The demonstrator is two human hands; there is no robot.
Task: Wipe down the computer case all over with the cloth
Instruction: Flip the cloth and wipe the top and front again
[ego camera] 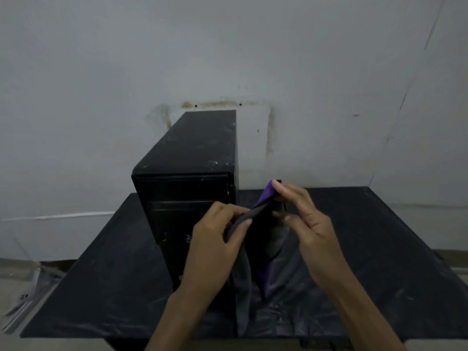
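The case stands upright on the table, left of centre, with its front panel toward me and its rear end close to the wall. Pale dust specks show on its top panel, so I judge that no wiping is done yet. The cloth is held in the air in front of the case's right front corner, apart from the panel as far as I can tell. It is grey with a purple face, and its lower part hangs toward the table. I hold it at two points along its upper edge to stretch that edge out, which I judge is preparation for folding it into a wiping pad. My left hand pinches the grey edge between thumb and curled fingers, knuckles up, with the wrist in line with the forearm. My right hand is higher and pinches the purple corner between thumb and forefinger; its other fingers are loosely bent below the pinch. Both forearms enter from the bottom edge and converge toward the cloth. The table surface is dark, with pale smears near its front edge.
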